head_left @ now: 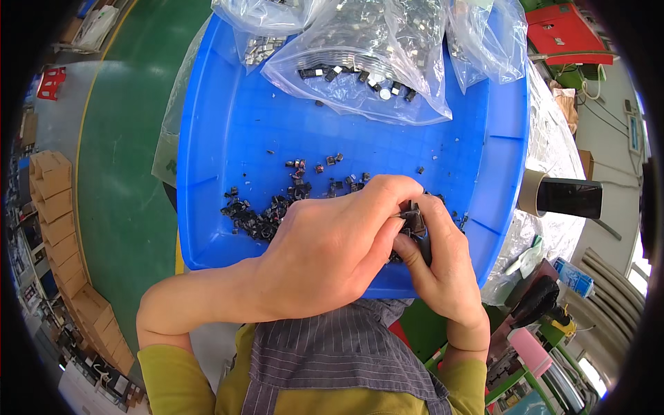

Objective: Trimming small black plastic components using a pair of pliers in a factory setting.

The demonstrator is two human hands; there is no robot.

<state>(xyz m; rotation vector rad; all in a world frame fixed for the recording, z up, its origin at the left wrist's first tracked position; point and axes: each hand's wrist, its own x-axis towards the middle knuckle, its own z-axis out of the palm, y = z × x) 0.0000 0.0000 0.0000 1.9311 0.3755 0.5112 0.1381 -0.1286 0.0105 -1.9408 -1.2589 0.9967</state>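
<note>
Both of my hands meet over the near right part of a blue plastic tray (332, 142). My left hand (332, 238) is closed, its thumb and forefinger pinched at a small dark piece (413, 223). Around the other side of that piece curl the fingers and thumb of my right hand (444, 259), closed on it. Its kind is hard to tell, since fingers cover most of it. Beneath and left of my hands lies a heap of small black broken parts (259, 216), partly hidden by my left hand.
Clear plastic bags (360, 59) of small black and silvery parts lie across the tray's far end. A black-screened device (570, 198) sits just beyond the right rim. Cardboard boxes (59, 221) line the green floor (131, 138) at left.
</note>
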